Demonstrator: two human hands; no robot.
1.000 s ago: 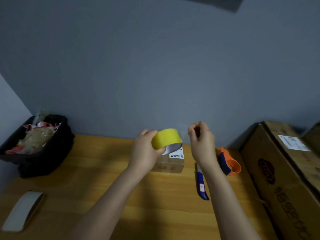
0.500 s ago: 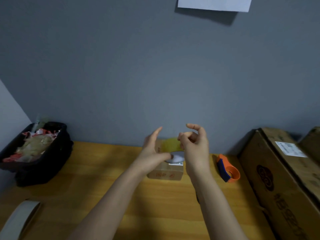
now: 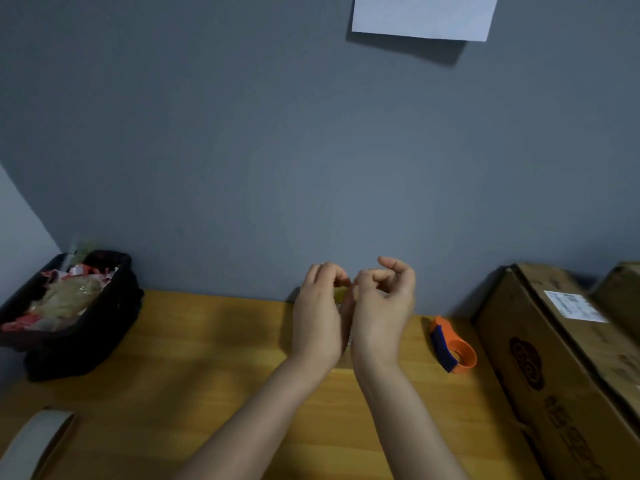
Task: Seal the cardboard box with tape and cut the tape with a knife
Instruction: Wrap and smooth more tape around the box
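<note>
1. Both hands are raised side by side above the wooden tabletop, in front of the grey wall, backs toward the camera.
2. The left hand has its fingers curled forward and inward; its grip closes around a roll of yellow tape, of which only a small sliver shows between the two hands.
3. The right hand sits just beside the left, touching or nearly touching it, with thumb and fingers bent toward the tape. I cannot tell whether its grip is pinching the tape's end or simply curled near it.
4. The small cardboard box of the task is hidden behind the hands, so where it sits cannot be seen.
5. An orange and blue tape dispenser lies on the tabletop to the right of the right hand, apart from it.
6. Further right, a large cardboard carton with a white label stands against the wall.
7. At the far left a black bin holds crumpled wrappers and scraps of plastic.
8. A pale roll of tape lies at the lower left edge of the tabletop.
9. A white sheet of paper hangs on the wall above.
</note>
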